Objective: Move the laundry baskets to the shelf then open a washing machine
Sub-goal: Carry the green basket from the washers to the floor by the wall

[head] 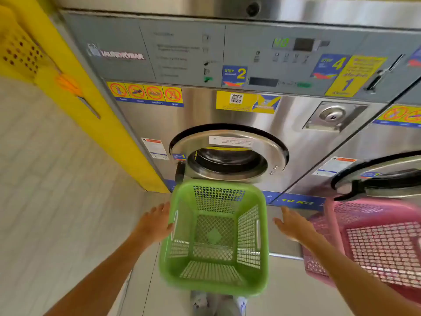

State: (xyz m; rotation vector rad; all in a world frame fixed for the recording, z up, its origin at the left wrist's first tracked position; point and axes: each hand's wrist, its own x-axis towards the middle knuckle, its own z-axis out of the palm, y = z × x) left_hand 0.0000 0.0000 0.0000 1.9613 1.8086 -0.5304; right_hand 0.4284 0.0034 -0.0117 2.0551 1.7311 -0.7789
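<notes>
An empty green laundry basket (pixel 216 238) stands on the floor in front of a steel washing machine (pixel 200 115). The machine's round door (pixel 230 153) appears shut. My left hand (pixel 155 222) is at the basket's left rim, fingers spread, touching or nearly touching it. My right hand (pixel 290 224) hovers open a little to the right of the basket, apart from it. An empty pink laundry basket (pixel 373 242) stands at the right, in front of a second washing machine (pixel 382 176).
A yellow wall panel (pixel 91 106) borders the machine on the left. A yellow basket (pixel 18 46) sits high at the far left. Light tiled floor (pixel 57 179) extends to the left. My feet (pixel 218 303) show below the green basket.
</notes>
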